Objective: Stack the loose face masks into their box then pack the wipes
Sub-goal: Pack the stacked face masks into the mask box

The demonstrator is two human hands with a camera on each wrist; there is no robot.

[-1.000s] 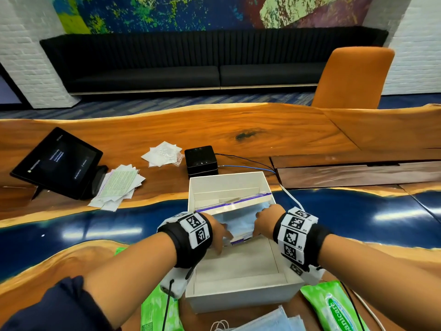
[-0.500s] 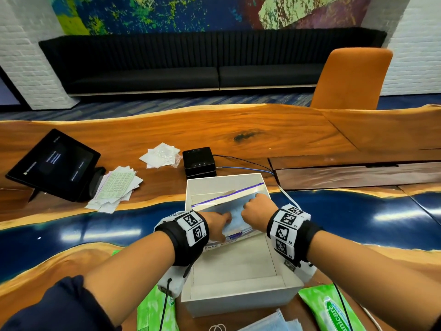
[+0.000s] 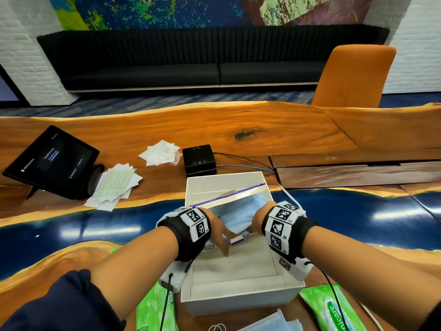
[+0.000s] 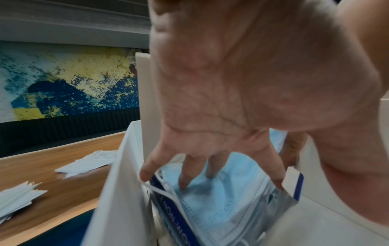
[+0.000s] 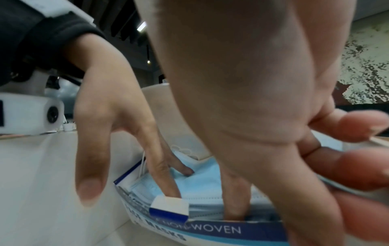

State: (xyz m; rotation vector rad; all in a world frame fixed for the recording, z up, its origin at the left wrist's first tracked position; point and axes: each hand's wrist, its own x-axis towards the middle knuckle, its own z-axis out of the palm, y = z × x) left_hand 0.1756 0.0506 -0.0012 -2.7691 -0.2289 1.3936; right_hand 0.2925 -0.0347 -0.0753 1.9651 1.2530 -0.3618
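Observation:
A blue-and-white mask box point(image 3: 235, 241) lies tilted inside a larger white carton point(image 3: 238, 299), with blue face masks point(image 3: 238, 216) stacked in it. My left hand point(image 3: 219, 232) presses straight, spread fingers onto the masks point(image 4: 221, 199) at the mask box's left end point(image 4: 174, 211). My right hand point(image 3: 256, 219) has its thumb point(image 5: 235, 199) down inside the mask box point(image 5: 221, 231) and its fingers curled round the right side. More loose masks point(image 3: 269, 324) lie in front of the carton. Green wipes packs sit at the left point(image 3: 155, 306) and right point(image 3: 334, 311).
Behind the carton sits a black speaker box point(image 3: 199, 160) with a cable running right. A tablet on a stand point(image 3: 50, 163), a pile of papers point(image 3: 114, 185) and clear packets point(image 3: 162, 154) lie at the left. An orange chair point(image 3: 353, 77) stands beyond the table.
Both hands went from the mask box's near opening deeper onto the masks. The left fingers now lie spread over the stack, and the right thumb is down inside the box.

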